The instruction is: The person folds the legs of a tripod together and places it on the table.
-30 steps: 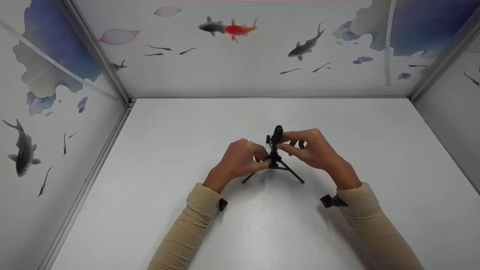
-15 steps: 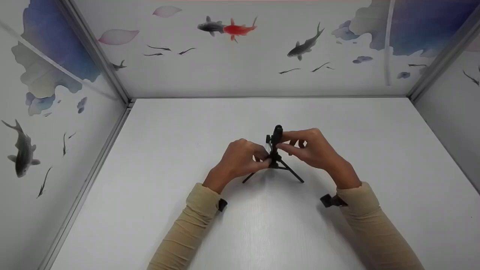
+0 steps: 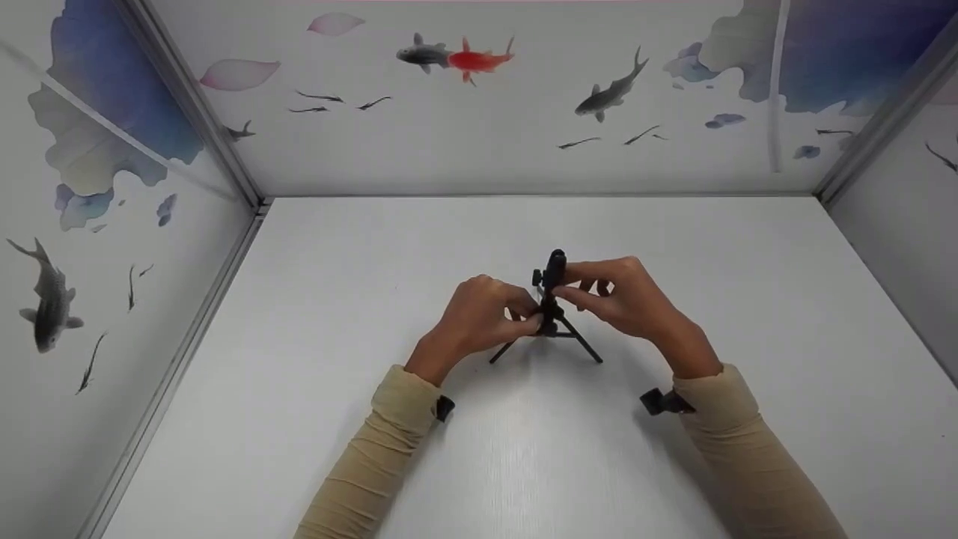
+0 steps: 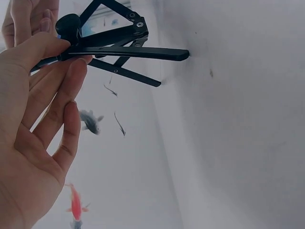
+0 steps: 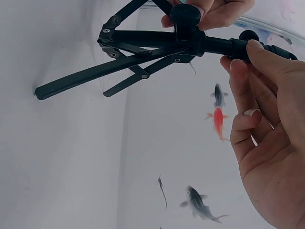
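A small black tripod (image 3: pixel 554 271) stands upright on the white table, its legs spread and joined by hinged braces (image 5: pixel 139 71). My left hand (image 3: pixel 479 318) pinches it low on the body between thumb and fingers, just by a round knob (image 4: pixel 68 26) where the legs meet. Higher up, the thumb and index finger of my right hand (image 3: pixel 625 299) pinch the column, close to a smaller knob (image 5: pixel 249 36). The other fingers of the right hand are bent and off the tripod. Part of the hub is hidden behind the left fingers in the head view.
The white table (image 3: pixel 337 269) runs back to a wall panel (image 3: pixel 494 142) painted with fish, with more painted panels at both sides. Metal frame bars (image 3: pixel 194 105) line the left corner. A small black device (image 3: pixel 662 402) sits at the right cuff, another (image 3: pixel 444 409) at the left.
The feet of the tripod have drawn slightly closer together over the last half second. Both hands keep their hold in almost the same place.
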Motion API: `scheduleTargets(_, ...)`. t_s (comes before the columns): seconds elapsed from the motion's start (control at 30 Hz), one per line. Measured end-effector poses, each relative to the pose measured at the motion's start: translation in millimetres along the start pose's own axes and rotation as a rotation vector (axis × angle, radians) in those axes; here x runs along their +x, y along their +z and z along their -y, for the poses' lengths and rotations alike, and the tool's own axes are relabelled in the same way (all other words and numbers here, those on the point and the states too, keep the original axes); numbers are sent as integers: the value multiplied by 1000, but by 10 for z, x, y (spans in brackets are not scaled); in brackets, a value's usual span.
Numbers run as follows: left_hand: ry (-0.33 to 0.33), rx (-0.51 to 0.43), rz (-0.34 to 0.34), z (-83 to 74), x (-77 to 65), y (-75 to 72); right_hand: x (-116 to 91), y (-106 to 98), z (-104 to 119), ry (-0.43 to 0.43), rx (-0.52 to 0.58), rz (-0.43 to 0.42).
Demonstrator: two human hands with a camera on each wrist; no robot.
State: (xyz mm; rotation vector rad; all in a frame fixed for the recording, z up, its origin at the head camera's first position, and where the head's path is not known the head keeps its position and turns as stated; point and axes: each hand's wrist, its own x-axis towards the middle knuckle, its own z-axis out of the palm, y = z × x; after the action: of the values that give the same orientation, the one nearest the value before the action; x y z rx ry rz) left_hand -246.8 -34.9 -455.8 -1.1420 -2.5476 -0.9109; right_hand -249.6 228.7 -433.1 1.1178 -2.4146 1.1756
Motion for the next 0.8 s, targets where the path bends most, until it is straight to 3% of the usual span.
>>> scheduleTargets(0.8,33,-4,-44,5,0,3,-5,-12,14,-9,-19,0)
